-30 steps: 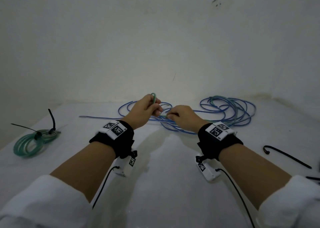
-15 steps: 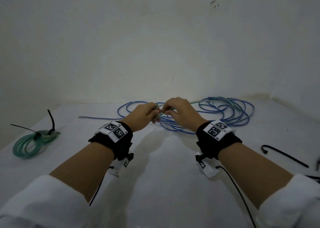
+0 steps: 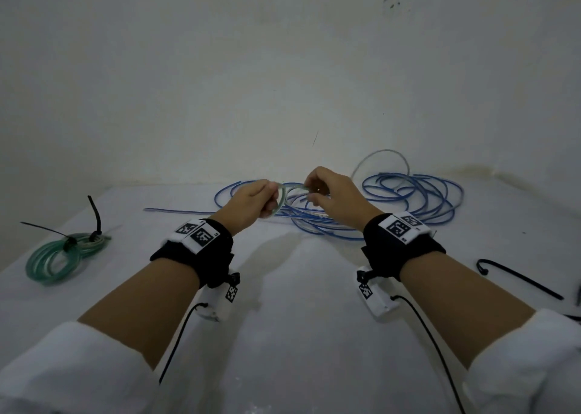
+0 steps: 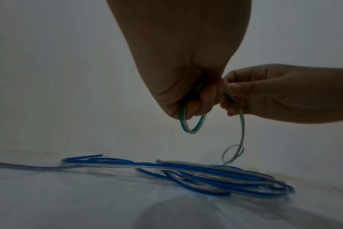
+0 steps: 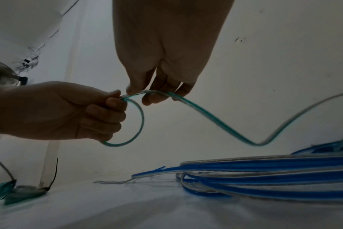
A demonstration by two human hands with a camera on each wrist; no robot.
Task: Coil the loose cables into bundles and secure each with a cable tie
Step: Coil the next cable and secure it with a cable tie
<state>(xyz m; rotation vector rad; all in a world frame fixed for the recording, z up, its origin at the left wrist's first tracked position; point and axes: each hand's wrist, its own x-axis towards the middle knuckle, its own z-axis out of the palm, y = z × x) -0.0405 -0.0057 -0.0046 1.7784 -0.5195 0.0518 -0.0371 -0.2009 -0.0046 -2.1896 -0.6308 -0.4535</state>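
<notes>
Left hand [image 3: 254, 201] grips a small first loop of green cable [image 5: 206, 114] above the bench [image 3: 298, 335]; right hand [image 3: 333, 193] pinches the same cable just beside it, feeding slack. The free run trails right into the blue cable [image 3: 408, 199] heap. It may well snag there, or the springy loop could pop open.

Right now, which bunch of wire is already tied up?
The green bundle at the far left; black cable ties cinch it. The blue wire lies loose, and the green wire in both hands has one loop.
</notes>
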